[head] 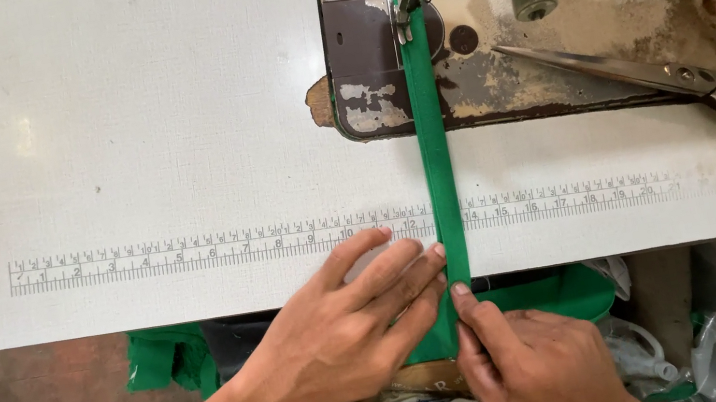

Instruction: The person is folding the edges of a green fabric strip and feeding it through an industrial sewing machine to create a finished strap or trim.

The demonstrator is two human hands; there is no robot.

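A narrow folded green fabric strip (432, 139) runs straight from the presser foot (401, 19) of a worn sewing machine down over the white table's front edge. My left hand (350, 325) lies flat with its fingers spread, the fingertips pressing the strip's left side at the table edge. My right hand (528, 357) is below the edge and pinches the strip's lower end between thumb and fingers. More green cloth (551, 293) hangs under the table edge.
A printed ruler scale (190, 252) runs across the white table (119, 125). Large metal scissors (700, 82) lie on the machine bed at the right. Another green fabric piece (160, 358) hangs at the lower left. Plastic wrapping (639, 348) is at the lower right.
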